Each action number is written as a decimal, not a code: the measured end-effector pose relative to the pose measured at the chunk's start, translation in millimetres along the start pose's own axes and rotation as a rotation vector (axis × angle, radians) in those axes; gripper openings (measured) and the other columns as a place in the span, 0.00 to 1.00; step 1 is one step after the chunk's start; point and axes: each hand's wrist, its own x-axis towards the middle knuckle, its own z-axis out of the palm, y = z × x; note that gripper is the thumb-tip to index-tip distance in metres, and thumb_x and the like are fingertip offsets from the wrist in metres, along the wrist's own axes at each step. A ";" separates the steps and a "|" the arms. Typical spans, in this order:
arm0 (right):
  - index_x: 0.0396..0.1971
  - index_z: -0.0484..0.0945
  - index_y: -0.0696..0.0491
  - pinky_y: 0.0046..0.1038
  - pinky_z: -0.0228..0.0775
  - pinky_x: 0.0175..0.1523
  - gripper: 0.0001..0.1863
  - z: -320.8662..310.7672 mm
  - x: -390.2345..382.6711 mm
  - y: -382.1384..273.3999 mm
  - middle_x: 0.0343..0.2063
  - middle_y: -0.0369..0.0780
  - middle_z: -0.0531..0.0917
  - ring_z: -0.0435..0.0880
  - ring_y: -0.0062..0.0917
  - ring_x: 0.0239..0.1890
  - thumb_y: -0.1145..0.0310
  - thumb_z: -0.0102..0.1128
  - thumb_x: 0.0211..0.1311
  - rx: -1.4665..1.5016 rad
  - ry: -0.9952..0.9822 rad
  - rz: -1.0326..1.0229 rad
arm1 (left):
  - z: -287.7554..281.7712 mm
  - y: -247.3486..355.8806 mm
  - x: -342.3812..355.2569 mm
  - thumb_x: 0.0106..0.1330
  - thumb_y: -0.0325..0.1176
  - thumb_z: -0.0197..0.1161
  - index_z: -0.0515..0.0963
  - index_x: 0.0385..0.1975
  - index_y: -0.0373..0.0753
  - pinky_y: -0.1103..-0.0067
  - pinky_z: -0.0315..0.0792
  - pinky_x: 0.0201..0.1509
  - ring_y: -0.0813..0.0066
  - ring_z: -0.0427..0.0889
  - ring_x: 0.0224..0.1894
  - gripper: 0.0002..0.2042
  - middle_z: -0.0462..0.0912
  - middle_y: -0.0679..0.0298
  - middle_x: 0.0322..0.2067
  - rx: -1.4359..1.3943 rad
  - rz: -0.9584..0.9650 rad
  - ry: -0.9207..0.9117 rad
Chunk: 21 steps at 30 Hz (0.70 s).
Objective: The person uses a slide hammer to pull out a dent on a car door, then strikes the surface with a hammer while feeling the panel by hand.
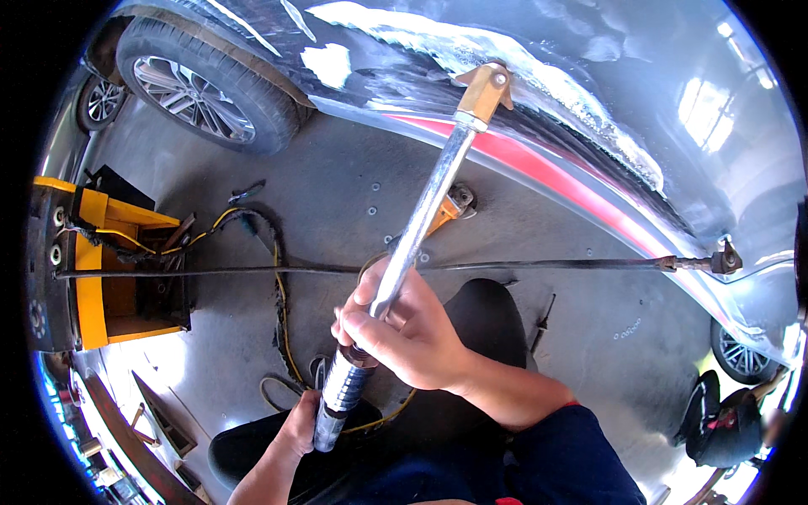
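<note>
A long steel slide hammer [421, 220] runs slantwise from my lap up to the car's side. Its brass-coloured jaw end [486, 97] meets or overlaps the dented, scraped grey door panel [555, 80], which has whitish bare streaks; whether it grips the metal cannot be made out. My right hand [412, 337] is closed round the bright shaft, just above the ribbed dark weight. Lower down, my left hand [303, 423] wraps the handle end [328, 429] from the left side.
A dark rod or cable [505, 268] stretches from a yellow and black machine [93, 269] to a metal clamp [725, 257] at the car panel. An orange angle grinder [450, 210], washers and wires lie on the floor. A wheel [202, 88] stands upper left; another person [720, 421] crouches right.
</note>
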 end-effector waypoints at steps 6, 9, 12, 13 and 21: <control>0.45 0.70 0.55 0.32 0.78 0.39 0.08 5.9 1.8 27.1 0.27 0.39 0.79 0.82 0.24 0.30 0.77 0.55 0.69 0.164 -0.044 0.167 | -9.4 -7.7 7.4 0.75 0.49 0.43 0.77 0.46 0.39 0.76 0.72 0.38 0.75 0.77 0.34 0.21 0.80 0.65 0.33 0.151 0.079 0.004; 0.47 0.71 0.56 0.28 0.78 0.32 0.08 -5.0 31.5 -1.3 0.23 0.37 0.79 0.82 0.22 0.24 0.71 0.54 0.72 0.199 -0.023 0.061 | -9.0 -2.6 8.9 0.75 0.54 0.41 0.77 0.44 0.44 0.76 0.71 0.34 0.76 0.76 0.31 0.22 0.78 0.68 0.30 0.143 0.042 0.006; 0.47 0.71 0.55 0.26 0.77 0.32 0.09 -6.5 26.3 11.1 0.24 0.37 0.79 0.82 0.21 0.25 0.69 0.52 0.73 0.205 -0.050 -0.117 | -4.6 -2.2 9.6 0.74 0.43 0.40 0.79 0.40 0.34 0.77 0.74 0.37 0.75 0.79 0.30 0.21 0.82 0.62 0.30 0.007 0.005 -0.014; 0.46 0.71 0.54 0.26 0.77 0.34 0.07 -3.3 11.0 22.6 0.25 0.36 0.78 0.81 0.19 0.27 0.71 0.53 0.72 0.192 -0.060 -0.045 | -6.6 -3.8 12.1 0.74 0.42 0.39 0.80 0.38 0.34 0.77 0.74 0.36 0.75 0.79 0.30 0.21 0.82 0.63 0.29 0.047 0.025 -0.011; 0.57 0.62 0.56 0.23 0.71 0.39 0.21 1.5 12.9 24.4 0.34 0.38 0.78 0.79 0.17 0.35 0.75 0.57 0.69 -0.041 0.018 -0.016 | -2.9 10.2 26.0 0.70 0.39 0.43 0.77 0.40 0.35 0.75 0.77 0.43 0.69 0.82 0.36 0.17 0.82 0.58 0.34 -0.277 0.174 0.149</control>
